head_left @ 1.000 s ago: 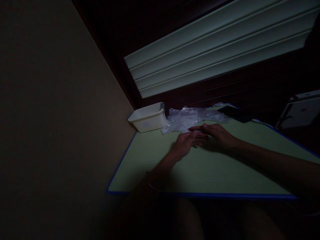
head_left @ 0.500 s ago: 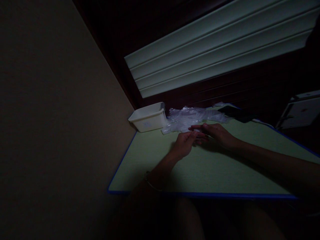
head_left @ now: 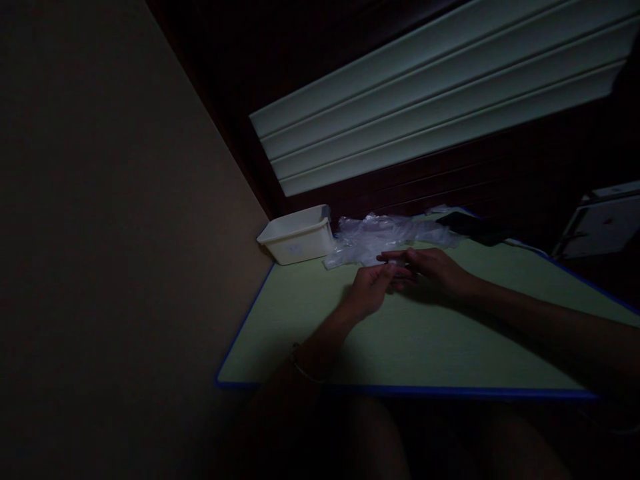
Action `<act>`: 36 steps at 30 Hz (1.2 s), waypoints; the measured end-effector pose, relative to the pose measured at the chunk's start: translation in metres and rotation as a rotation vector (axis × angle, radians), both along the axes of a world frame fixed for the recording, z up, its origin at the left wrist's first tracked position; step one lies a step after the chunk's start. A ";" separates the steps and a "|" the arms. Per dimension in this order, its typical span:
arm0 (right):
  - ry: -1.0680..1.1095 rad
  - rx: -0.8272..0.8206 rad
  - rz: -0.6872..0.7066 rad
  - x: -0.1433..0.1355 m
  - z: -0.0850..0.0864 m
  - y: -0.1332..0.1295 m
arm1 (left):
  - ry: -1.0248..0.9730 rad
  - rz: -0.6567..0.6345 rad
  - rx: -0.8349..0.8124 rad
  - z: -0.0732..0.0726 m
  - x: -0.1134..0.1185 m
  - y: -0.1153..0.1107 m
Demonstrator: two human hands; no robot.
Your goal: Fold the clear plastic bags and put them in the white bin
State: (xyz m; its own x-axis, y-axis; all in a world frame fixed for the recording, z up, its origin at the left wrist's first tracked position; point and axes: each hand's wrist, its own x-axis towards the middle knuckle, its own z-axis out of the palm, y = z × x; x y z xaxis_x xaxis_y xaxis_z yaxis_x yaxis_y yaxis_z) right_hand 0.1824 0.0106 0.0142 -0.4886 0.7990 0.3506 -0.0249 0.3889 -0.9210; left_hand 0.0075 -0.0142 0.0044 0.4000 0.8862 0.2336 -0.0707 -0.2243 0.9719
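Over the middle of the table, my left hand [head_left: 369, 291] and my right hand [head_left: 441, 268] meet at the fingertips. Between them shows a small, pale, slightly shiny thing [head_left: 397, 263], too dim and too covered by fingers to name. My left thumb and fingers close round it from the near side. From the right, my other hand's thumb and fingers press in on it, with the index finger reaching across above. Crumpled clear plastic bags [head_left: 375, 233] lie on the table just beyond both hands.
A white plastic bin [head_left: 299, 243] stands at the table's far left corner, by the wall [head_left: 125, 233]. Something flat and black [head_left: 470, 227] lies at the back right. The pale green table [head_left: 440, 347] has a blue edge. A louvred panel [head_left: 425, 100] rises behind.
Both hands stay almost in place, with only slight finger movement. A little more of the pale thing shows between the fingertips.
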 end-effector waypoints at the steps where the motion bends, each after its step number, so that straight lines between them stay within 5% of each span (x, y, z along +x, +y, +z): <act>1: -0.012 -0.006 0.007 0.000 0.001 -0.001 | -0.007 -0.001 0.003 0.000 0.000 0.000; 36: -0.058 0.020 -0.034 -0.002 0.008 -0.007 | -0.022 0.024 0.025 -0.001 0.000 0.002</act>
State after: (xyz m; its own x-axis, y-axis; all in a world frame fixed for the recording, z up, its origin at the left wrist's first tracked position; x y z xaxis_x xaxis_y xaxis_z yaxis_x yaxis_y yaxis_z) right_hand 0.1806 0.0034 0.0220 -0.4815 0.8085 0.3383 0.0417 0.4067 -0.9126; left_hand 0.0072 -0.0119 0.0032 0.3737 0.8890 0.2646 -0.0866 -0.2506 0.9642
